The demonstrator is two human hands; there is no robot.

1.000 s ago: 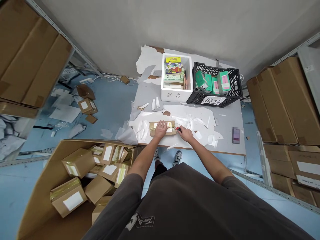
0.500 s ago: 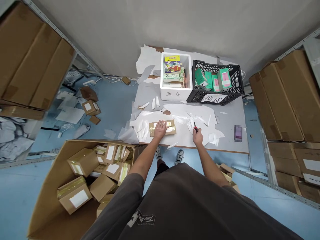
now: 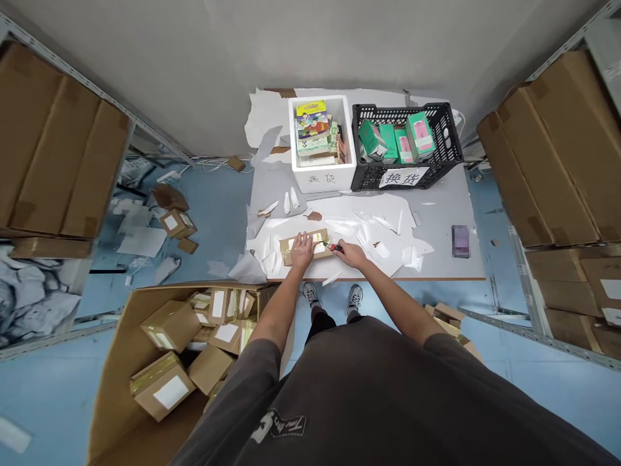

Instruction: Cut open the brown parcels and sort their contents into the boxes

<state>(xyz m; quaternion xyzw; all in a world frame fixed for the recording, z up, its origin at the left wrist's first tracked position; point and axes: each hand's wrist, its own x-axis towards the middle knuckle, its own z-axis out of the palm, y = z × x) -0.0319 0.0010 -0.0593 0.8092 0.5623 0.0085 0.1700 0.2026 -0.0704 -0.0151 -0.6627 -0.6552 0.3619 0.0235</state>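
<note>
Cardboard box (image 3: 317, 254), taped and labelled, lies at the near edge of a paper-strewn counter (image 3: 439, 223), left of its middle; the left hand (image 3: 302, 251) rests on top of it, open, fingers spread; the right hand (image 3: 353, 255) is closed around a red-and-black cutter (image 3: 336, 247), its tip at the top of the box, right of the left hand. Torn white paper (image 3: 383, 206) covers much of the near side; a purple, blurred object (image 3: 460, 241) lies toward the right end. At the far side stand a white foam bin (image 3: 325, 181), holding a yellow-and-purple pack (image 3: 312, 121) among other packs, and, just to its right, a black crate (image 3: 439, 176) of green boxes (image 3: 420, 133); both carry handwritten characters. At near left, a large open carton (image 3: 114, 375) holds taped parcels (image 3: 209, 369); big brown cartons (image 3: 570, 152) line the right side, with others (image 3: 53, 142) at left.
</note>
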